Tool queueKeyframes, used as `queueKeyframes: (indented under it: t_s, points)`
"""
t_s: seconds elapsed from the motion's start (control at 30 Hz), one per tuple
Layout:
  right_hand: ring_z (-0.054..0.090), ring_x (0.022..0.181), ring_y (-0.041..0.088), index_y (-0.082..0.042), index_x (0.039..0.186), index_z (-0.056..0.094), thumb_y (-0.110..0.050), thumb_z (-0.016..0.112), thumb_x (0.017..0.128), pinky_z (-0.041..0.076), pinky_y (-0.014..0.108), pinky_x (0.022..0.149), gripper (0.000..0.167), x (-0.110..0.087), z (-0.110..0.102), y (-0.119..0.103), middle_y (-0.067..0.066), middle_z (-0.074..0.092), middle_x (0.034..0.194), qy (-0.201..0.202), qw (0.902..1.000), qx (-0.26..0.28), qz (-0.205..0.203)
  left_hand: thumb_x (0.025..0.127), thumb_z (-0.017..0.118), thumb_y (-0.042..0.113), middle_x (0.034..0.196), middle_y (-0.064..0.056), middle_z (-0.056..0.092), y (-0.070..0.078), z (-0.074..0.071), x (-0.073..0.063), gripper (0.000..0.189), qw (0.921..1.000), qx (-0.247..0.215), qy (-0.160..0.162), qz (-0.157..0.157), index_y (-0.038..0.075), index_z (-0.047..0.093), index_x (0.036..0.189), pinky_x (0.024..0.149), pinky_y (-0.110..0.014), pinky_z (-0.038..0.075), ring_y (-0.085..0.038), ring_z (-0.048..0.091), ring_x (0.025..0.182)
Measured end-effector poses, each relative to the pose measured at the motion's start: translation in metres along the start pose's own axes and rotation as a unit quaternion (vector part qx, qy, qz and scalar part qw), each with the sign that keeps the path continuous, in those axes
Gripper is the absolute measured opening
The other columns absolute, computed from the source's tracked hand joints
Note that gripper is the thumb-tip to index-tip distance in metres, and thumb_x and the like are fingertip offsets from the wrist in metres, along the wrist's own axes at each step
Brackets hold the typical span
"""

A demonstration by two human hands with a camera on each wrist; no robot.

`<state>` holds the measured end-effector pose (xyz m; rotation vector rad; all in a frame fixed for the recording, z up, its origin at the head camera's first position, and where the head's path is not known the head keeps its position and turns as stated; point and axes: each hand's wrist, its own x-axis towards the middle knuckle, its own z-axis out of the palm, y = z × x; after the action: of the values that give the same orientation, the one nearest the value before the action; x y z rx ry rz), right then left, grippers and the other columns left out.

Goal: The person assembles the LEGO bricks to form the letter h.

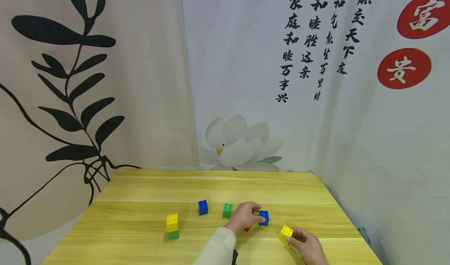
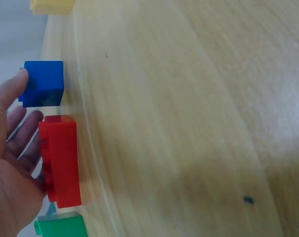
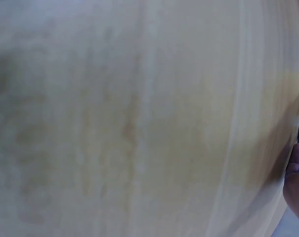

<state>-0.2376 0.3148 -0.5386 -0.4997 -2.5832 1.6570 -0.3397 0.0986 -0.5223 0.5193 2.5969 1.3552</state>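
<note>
My left hand (image 1: 246, 215) reaches over a red brick (image 2: 63, 160) to a blue brick (image 1: 264, 218) on the table. In the left wrist view, the thumb lies at the studded side of that blue brick (image 2: 44, 84), and the other fingers are spread apart below it. Whether the thumb presses on it, I cannot tell. My right hand (image 1: 306, 244) pinches a yellow brick (image 1: 286, 233) between thumb and fingers, tilted, at the right. In the right wrist view only part of the right hand (image 3: 298, 170) shows at the edge.
A yellow brick (image 1: 172, 222) sits on a green brick (image 1: 173, 235) at the left of the wooden table (image 1: 147, 187). Another blue brick (image 1: 202, 207) and a green brick (image 1: 227, 210) stand farther back. A printed curtain (image 1: 158, 81) hangs behind the table.
</note>
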Motion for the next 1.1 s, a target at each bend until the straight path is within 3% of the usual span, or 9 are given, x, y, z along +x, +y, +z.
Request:
queueKeyframes:
  t_s: [0.27,0.47,0.8,1.1]
  points:
    - [0.064,0.100,0.032,0.009,0.122,0.062,-0.028,0.083,0.080,0.054,0.043,0.081,0.060,-0.001,0.004,-0.001,0.017,0.069,0.110,-0.002,0.9999,-0.009,-0.008,0.084,0.082,0.024,0.101,0.004,0.069,-0.002,-0.002,0.000,0.029,0.9994,0.033,-0.006,0.014,0.011,0.074,0.109,0.084,-0.038,0.053,-0.012,0.062,0.091]
    - [0.063,0.102,0.032,0.008,0.124,0.062,-0.030,0.083,0.081,0.054,0.043,0.083,0.062,-0.001,0.005,-0.004,0.017,0.068,0.112,-0.008,0.9998,-0.019,-0.007,0.084,0.082,0.024,0.100,0.005,0.070,-0.001,-0.009,-0.003,0.025,0.9994,0.016,0.002,0.030,0.012,0.076,0.104,0.085,-0.039,0.053,-0.014,0.062,0.093]
    - [0.064,0.101,0.031,0.008,0.124,0.062,-0.026,0.080,0.084,0.054,0.042,0.082,0.056,0.000,0.007,-0.010,0.017,0.069,0.110,-0.025,0.9984,-0.039,-0.033,0.086,0.080,0.026,0.098,0.006,0.068,0.011,-0.025,-0.011,0.026,0.9994,-0.025,0.002,0.023,0.013,0.074,0.107,0.081,-0.035,0.054,-0.012,0.059,0.088]
    - [0.065,0.100,0.031,0.008,0.126,0.061,-0.021,0.078,0.086,0.055,0.040,0.079,0.052,-0.002,0.014,-0.019,0.017,0.069,0.111,-0.041,0.9982,-0.024,-0.037,0.087,0.079,0.027,0.100,0.004,0.068,0.016,-0.043,-0.015,0.028,0.9986,0.002,0.005,0.053,0.013,0.074,0.109,0.078,-0.032,0.053,-0.012,0.059,0.089]
